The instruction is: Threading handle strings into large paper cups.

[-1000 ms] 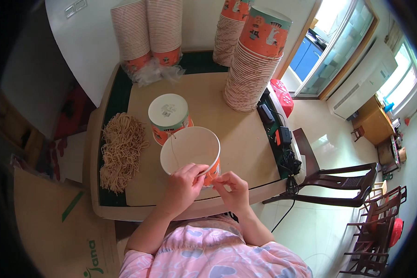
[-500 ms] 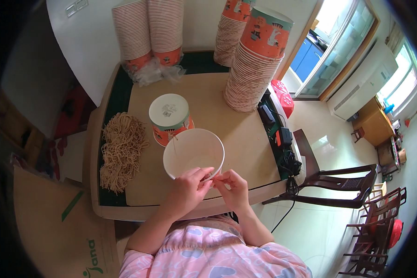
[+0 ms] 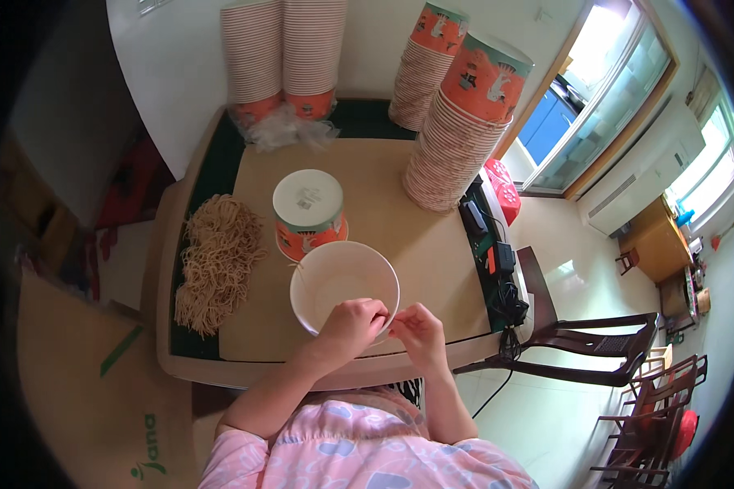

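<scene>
A white-lined paper bucket stands tilted at the table's front edge, its mouth turned up toward me. A thin beige cord shows at its far left rim. My left hand reaches over the near right rim, fingers closed and curled inside the wall. Just outside that rim my right hand is closed in a pinch; what its fingertips hold is too small to make out. Behind the bucket, an upside-down orange-and-green paper bucket rests on the table. A loose heap of beige cords lies to the left.
Tall stacks of nested paper buckets stand at the back right, with more stacks and crumpled clear plastic at the back left. A power strip with black cables runs along the right edge. A dark chair stands beyond it.
My left hand has turned over and its fingers have curled further inside the rim. The right hand stays pinched beside it. The whole view has shifted slightly.
</scene>
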